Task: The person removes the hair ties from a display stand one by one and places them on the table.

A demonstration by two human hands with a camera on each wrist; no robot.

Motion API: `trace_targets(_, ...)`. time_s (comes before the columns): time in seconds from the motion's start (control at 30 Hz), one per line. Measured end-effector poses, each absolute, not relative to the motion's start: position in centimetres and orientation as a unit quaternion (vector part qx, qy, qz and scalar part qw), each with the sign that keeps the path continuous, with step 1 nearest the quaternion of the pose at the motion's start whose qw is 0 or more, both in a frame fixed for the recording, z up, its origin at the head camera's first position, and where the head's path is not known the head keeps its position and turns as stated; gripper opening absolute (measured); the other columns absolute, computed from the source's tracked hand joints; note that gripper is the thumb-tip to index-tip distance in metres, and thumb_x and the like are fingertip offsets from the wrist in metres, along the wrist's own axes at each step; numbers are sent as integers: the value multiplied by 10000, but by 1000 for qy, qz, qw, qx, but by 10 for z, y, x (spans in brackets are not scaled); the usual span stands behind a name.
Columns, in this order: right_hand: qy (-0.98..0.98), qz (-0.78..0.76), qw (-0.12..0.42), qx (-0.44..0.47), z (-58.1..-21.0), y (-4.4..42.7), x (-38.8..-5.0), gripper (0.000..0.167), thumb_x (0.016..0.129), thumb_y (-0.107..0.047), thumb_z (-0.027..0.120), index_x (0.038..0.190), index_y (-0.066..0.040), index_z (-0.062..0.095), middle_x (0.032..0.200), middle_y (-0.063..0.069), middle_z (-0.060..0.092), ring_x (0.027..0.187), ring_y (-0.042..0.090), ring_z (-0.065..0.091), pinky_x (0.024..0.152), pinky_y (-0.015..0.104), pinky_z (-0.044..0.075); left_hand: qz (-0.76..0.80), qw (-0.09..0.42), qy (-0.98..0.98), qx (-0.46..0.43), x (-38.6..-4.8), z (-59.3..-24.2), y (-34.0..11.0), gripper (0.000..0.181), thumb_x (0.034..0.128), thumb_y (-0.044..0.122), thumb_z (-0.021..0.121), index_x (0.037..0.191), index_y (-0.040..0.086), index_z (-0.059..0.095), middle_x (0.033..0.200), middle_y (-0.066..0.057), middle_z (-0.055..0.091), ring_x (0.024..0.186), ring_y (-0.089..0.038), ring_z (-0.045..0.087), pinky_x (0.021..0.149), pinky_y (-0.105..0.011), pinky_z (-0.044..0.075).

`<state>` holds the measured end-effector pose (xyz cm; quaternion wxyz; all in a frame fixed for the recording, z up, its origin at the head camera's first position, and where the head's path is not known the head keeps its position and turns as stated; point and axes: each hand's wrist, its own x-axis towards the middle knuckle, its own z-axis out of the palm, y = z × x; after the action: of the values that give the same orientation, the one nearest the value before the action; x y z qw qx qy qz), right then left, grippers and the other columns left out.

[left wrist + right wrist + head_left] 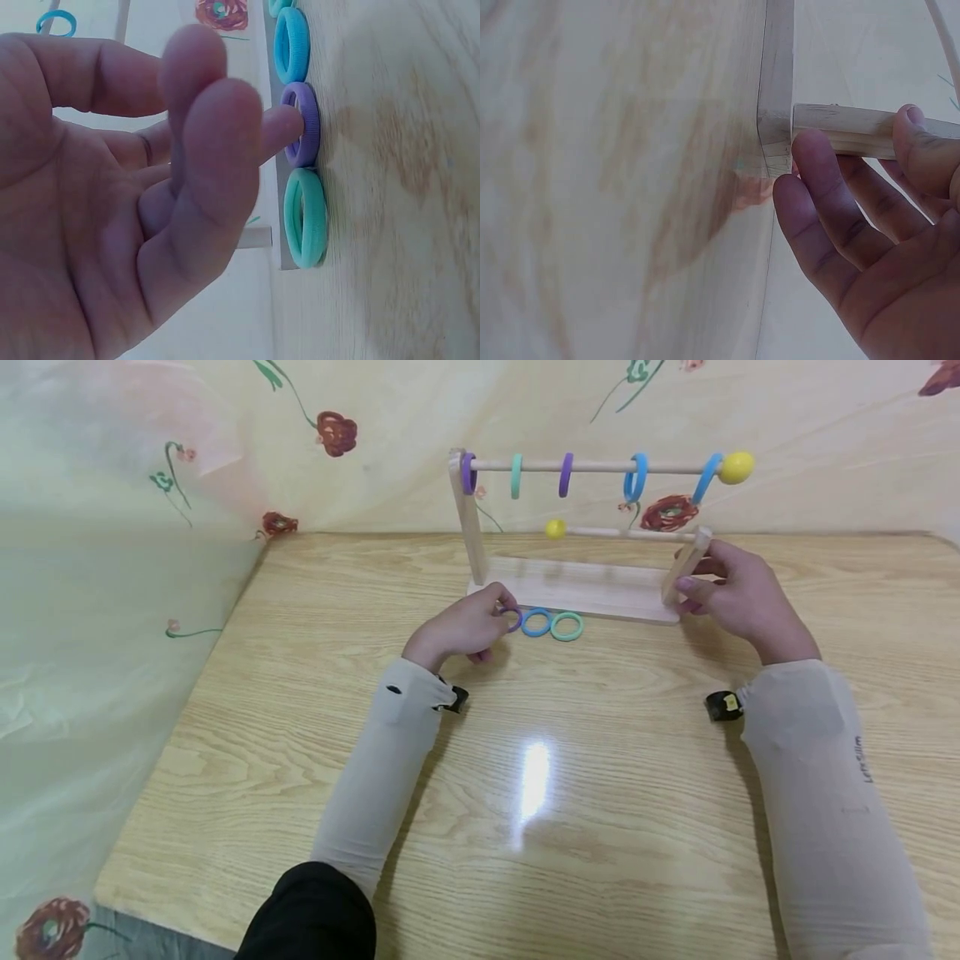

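Note:
A wooden ring stand [577, 587] rises at the back of the table, with two rods ending in yellow balls. Several purple, green and blue rings hang along its upper rod, including a blue ring [635, 478]. My right hand [738, 593] grips the stand's right post [847, 127] between thumb and fingers. By the front edge of the base, my left hand [468, 625] reaches down, one fingertip touching a purple ring [301, 124] on the table. Beside that lie a blue ring [536, 622] and a green ring [567, 627]; another green ring [306, 217] is hidden under the hand in the head view.
The wood-grain table [600, 760] extends toward me. A flowered cloth [390, 460] hangs behind it and along the left side. The lower rod [630, 533] points left from the right post and carries no rings.

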<state>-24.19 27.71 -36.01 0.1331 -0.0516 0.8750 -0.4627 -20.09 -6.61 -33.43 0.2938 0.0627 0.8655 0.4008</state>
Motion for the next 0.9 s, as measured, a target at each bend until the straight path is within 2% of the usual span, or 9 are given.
trace_targets(0.2,874,-465,132,-53,-361,278,-241,438,1052,-151,546,1450,-6,436,1373,249,487,819,47,665,715,215,588,416,291,859,66,-201,-334,-66,286,1080,200,490,1323,52,471,823,-57,478,548,-203,536,560,-312,530)
trace_targets(0.3,875,-464,128,-57,-361,278,-241,430,1050,-140,548,1442,0,441,1364,251,493,816,38,658,709,214,588,435,284,852,66,-201,-333,-66,278,1074,172,501,1317,38,475,941,-123,573,538,-188,515,559,-303,524)
trace_targets(0.43,875,-464,124,-60,-361,278,-241,415,1048,-132,551,1427,2,450,1353,248,501,812,37,656,706,214,589,457,287,839,70,-201,-333,-64,268,1068,123,483,1318,27,484,1111,-179,623,544,-182,496,572,-299,520)
trace_targets(0.67,876,-463,124,-61,-361,278,-241,411,1049,-134,549,1423,4,448,1359,261,501,802,39,661,702,212,588,447,314,834,75,-200,-338,-54,302,1033,67,456,1335,64,479,1057,-139,673,555,-196,511,584,-314,535)
trace_targets(0.9,874,-465,126,-56,-361,278,-241,410,1048,-134,553,1424,-3,455,1355,249,497,818,35,655,713,218,591,445,310,837,79,-198,-342,-47,316,1029,96,533,1339,67,478,1029,-171,599,582,-210,543,621,-348,579)
